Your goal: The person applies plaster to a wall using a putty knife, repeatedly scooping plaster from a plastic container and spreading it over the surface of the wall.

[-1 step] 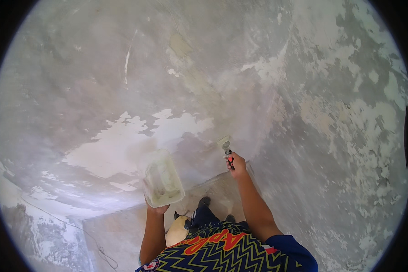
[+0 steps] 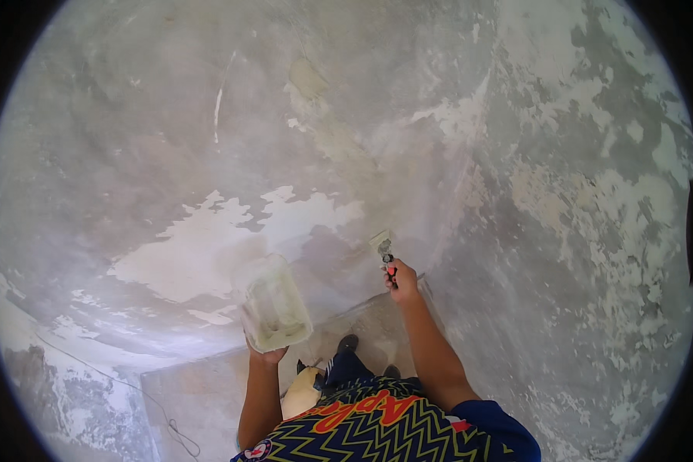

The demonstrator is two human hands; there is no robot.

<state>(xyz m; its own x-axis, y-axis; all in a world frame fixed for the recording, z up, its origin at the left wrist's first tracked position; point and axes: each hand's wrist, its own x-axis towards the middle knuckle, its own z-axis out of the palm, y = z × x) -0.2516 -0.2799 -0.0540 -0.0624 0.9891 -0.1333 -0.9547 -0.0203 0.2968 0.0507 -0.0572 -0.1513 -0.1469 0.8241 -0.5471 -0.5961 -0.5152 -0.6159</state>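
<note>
My left hand grips the lower end of a whitish, rectangular plastic tray smeared with pale filler paste. The tray is tilted, so I see into it; most of my fingers are hidden behind it. In my right hand is a putty knife with a black and red handle, my fingers closed around it. Its blade, coated with pale paste, points up towards the wall ahead. Whether the blade touches the wall I cannot tell.
A second patchy grey wall meets the first at a corner on my right. My dark shoes stand on the floor close to the wall. Beside my legs is a rounded beige object. A thin cable trails along the lower left.
</note>
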